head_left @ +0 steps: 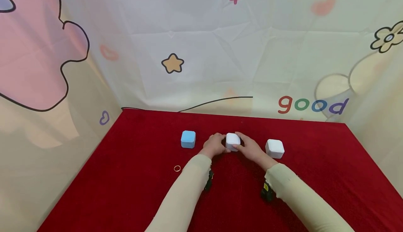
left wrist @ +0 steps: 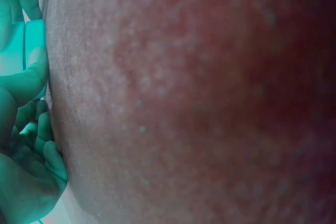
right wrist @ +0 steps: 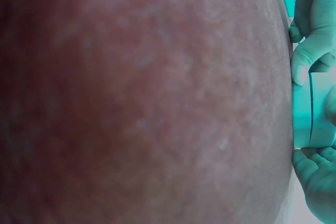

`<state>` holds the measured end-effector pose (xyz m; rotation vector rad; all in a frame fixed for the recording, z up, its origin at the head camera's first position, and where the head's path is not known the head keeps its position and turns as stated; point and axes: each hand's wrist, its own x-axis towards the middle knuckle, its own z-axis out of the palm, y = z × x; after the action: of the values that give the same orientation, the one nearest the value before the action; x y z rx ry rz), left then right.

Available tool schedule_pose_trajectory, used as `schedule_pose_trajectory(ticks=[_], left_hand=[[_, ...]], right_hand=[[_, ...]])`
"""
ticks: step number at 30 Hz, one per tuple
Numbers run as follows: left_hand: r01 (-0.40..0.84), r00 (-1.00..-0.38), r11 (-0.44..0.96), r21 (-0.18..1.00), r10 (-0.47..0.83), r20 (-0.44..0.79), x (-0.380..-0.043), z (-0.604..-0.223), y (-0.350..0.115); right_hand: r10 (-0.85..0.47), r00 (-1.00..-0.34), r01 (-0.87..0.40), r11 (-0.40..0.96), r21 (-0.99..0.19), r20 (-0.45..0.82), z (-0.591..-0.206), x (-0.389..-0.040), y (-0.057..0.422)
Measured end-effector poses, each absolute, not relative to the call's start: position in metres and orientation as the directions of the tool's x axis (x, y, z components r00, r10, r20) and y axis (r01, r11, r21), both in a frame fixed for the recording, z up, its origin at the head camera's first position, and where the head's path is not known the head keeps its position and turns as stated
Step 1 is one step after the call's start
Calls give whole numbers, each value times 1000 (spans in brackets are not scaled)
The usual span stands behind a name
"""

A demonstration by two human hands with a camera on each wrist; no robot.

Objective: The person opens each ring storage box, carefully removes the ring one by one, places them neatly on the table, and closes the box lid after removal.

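A small white box point(head_left: 232, 141) with rounded corners stands on the red cloth, held from both sides. My left hand point(head_left: 215, 143) grips its left side, with the thumb low near the base. On the right, my right hand point(head_left: 251, 149) holds the same box, its thumb on the front face and its fingers behind. In the left wrist view a dark seam divides the box point(left wrist: 35, 32) into two parts. The right wrist view also shows this seam on the box point(right wrist: 302, 114), with a thumb on the narrower part. The far fingers are partly hidden.
A light blue box point(head_left: 188, 139) stands left of my hands, and a second white box point(head_left: 275, 148) stands beyond my right wrist. A thin gold ring point(head_left: 177, 168) lies beside my left forearm. The red cloth point(head_left: 132, 176) ends at a printed curtain point(head_left: 201, 43).
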<state>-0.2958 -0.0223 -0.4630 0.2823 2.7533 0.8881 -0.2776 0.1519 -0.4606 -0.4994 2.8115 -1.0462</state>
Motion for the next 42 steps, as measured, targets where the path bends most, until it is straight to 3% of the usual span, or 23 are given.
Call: schedule_pose_trajectory(ticks=[42], left_hand=[[91, -952, 798, 595, 246, -183, -298, -460, -24]], right_hand=[[-327, -943, -197, 693, -694, -59, -457, -285, 152]])
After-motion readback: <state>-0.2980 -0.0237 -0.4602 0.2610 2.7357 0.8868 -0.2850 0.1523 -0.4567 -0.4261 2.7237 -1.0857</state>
